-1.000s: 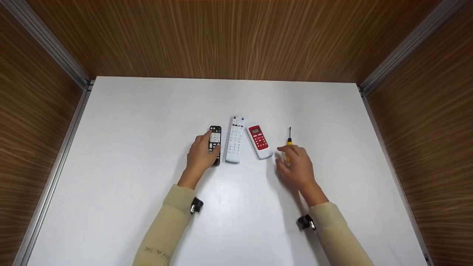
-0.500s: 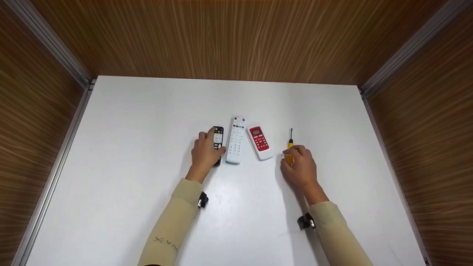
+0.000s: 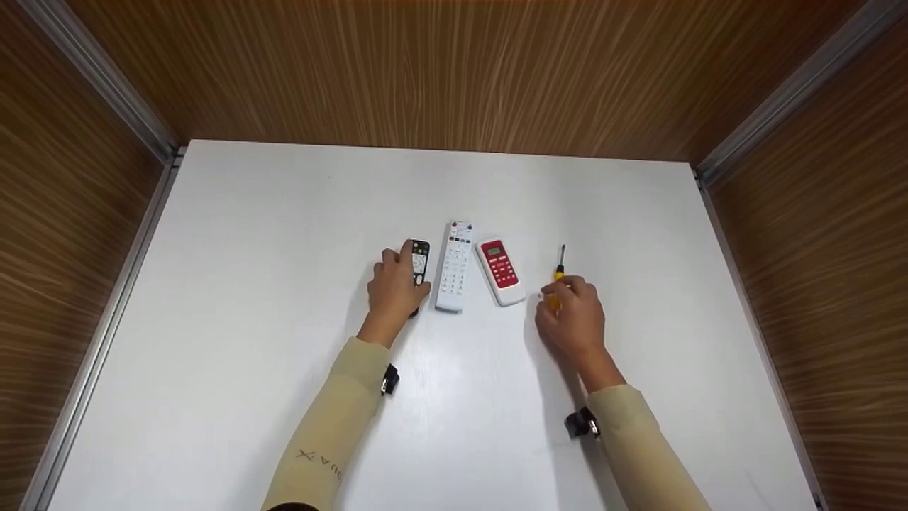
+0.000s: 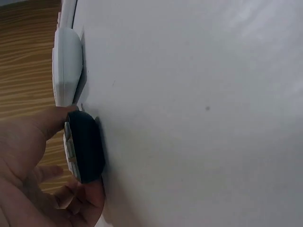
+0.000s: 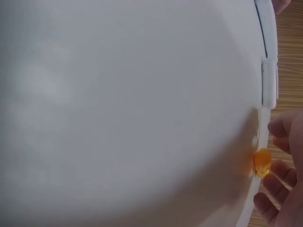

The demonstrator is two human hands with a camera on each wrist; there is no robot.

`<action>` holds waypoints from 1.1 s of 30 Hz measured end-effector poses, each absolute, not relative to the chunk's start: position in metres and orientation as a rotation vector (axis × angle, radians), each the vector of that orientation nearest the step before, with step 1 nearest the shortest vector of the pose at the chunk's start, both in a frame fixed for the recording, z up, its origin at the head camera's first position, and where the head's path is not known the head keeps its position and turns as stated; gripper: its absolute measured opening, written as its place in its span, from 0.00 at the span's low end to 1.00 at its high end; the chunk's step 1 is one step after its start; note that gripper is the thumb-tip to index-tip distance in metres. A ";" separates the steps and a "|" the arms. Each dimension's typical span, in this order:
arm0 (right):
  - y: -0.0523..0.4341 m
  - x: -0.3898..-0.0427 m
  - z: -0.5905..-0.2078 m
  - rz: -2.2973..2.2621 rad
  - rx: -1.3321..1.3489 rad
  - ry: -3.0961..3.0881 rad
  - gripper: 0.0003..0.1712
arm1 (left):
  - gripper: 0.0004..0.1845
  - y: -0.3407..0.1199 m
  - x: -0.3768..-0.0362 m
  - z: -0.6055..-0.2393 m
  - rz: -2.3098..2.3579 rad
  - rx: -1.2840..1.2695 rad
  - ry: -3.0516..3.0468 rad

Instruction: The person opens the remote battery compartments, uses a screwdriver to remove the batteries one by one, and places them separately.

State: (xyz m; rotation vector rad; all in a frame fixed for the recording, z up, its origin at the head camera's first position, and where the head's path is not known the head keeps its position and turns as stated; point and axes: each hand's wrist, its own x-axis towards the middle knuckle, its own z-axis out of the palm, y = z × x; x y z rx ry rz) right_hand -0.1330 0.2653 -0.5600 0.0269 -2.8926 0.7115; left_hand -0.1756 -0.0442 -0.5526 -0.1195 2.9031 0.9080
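L wrist cam: left hand (image 4: 33,170) grips black remote (image 4: 84,146) — head cam half-hides it.

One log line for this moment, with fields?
left hand: holds black remote | right hand: holds screwdriver | both on white table | white remote, red remote: untouched

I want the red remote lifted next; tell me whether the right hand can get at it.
Probably yes. The right hand lies just beside the red remote, curled on the screwdriver, with bare table between them; it would have to free its fingers first.
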 end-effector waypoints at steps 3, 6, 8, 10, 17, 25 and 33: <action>0.261 -0.133 -0.558 0.698 0.015 -2.913 0.12 | 0.46 -0.049 -0.173 -0.547 1.007 -0.161 2.861; 0.258 -0.132 -0.554 0.678 0.035 -2.912 0.12 | 0.47 -0.052 -0.168 -0.539 1.237 -0.186 2.769; 0.255 -0.130 -0.549 0.672 0.069 -2.891 0.12 | 0.49 -0.053 -0.163 -0.532 1.434 -0.152 2.685; 0.250 -0.128 -0.543 0.689 0.108 -2.864 0.12 | 0.50 -0.051 -0.159 -0.525 1.642 -0.092 2.579; 0.225 -0.117 -0.514 0.956 0.258 -2.832 0.16 | 0.52 -0.039 -0.143 -0.507 2.226 0.052 2.102; 0.208 -0.117 -0.498 1.865 0.308 -2.735 0.28 | 0.54 -0.020 -0.128 -0.506 2.549 0.214 1.701; 0.205 -0.118 -0.498 2.408 0.174 -2.506 0.27 | 0.53 -0.007 -0.116 -0.507 2.583 0.373 1.552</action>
